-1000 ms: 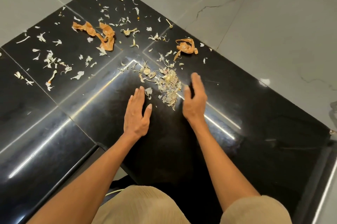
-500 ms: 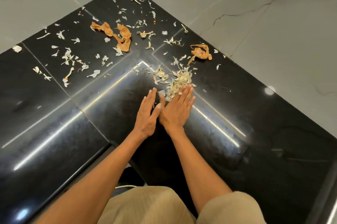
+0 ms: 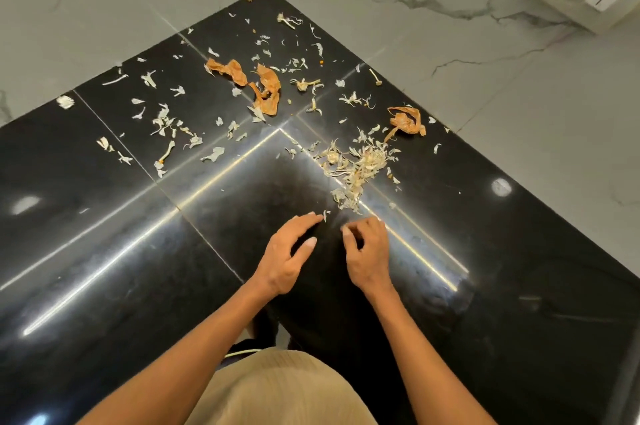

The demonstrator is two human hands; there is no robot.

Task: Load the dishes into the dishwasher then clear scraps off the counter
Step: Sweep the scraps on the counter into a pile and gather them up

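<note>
Scraps lie scattered across the black counter (image 3: pixel 104 251): thin white flakes (image 3: pixel 162 121) far left, orange peels (image 3: pixel 265 88) mid, a swept-up pile (image 3: pixel 356 165) right (gathered for scooping, I'd judge). Left hand (image 3: pixel 285 255) hovers loosely open just below the pile; right hand (image 3: pixel 369 251) beside it, fingers curled, contents unclear.

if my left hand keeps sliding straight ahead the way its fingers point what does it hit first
Probably the small pale flake right at the left hand fingertips, then the heaped pile of scraps just beyond.
</note>
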